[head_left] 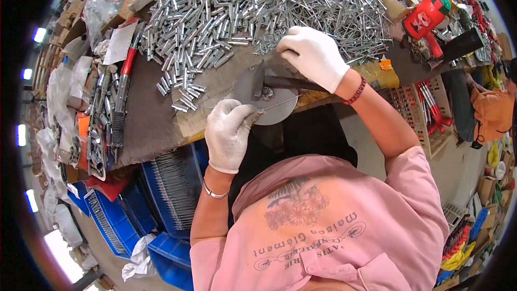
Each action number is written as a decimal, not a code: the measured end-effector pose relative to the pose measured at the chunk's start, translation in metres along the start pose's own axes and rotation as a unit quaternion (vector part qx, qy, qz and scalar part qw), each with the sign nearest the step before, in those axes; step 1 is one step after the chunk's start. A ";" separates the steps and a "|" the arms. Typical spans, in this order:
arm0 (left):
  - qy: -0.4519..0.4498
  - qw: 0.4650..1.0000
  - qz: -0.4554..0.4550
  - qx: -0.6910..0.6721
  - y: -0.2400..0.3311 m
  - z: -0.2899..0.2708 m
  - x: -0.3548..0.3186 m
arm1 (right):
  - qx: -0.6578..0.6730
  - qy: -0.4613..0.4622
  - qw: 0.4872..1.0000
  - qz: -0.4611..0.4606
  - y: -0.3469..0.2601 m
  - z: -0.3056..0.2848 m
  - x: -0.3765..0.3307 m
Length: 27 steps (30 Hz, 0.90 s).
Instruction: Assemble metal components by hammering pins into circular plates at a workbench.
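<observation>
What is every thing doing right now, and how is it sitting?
Left hand: gloved, pinching a thin metal rod.
Right hand: gloved, gripping a hammer.
Hammer: head down on the round metal block.
Metal tubes: loose heap on the workbench.
Blue bins: open, filled with rods.

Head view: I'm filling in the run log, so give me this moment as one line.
left hand: pinches thin rod | right hand: grips hammer | hammer head over round metal disc
</observation>
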<state>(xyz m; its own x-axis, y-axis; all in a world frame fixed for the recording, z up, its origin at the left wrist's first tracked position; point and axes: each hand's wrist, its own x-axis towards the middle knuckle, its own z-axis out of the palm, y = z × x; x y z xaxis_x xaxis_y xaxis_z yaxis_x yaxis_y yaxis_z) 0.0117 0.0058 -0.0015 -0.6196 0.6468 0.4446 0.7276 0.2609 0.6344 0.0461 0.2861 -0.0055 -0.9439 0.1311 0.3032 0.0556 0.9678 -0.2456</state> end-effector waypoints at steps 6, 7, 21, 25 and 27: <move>0.017 1.000 -0.009 -0.006 0.000 0.005 -0.001 | 0.063 -0.040 0.996 -0.042 -0.001 0.016 0.024; 0.018 1.000 -0.010 -0.005 -0.001 0.004 -0.001 | 0.063 -0.041 0.996 -0.044 -0.003 0.014 0.025; 0.021 1.000 0.014 0.009 -0.004 0.004 -0.003 | 0.049 -0.103 0.993 -0.014 -0.008 0.002 0.026; 0.029 0.999 0.023 0.012 -0.005 0.006 -0.002 | 0.030 -0.120 0.992 -0.040 -0.006 -0.001 0.026; 0.035 0.999 0.028 0.019 -0.006 0.007 -0.003 | 0.029 -0.112 0.993 -0.010 -0.009 -0.003 0.023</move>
<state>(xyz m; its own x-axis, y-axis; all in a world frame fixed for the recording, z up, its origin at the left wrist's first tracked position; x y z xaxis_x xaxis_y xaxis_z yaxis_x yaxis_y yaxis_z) 0.0114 0.0073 -0.0115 -0.5953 0.6098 0.5232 0.7720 0.2534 0.5830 0.0247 0.2810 0.0066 -0.9937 0.0543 0.0985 0.0230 0.9552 -0.2951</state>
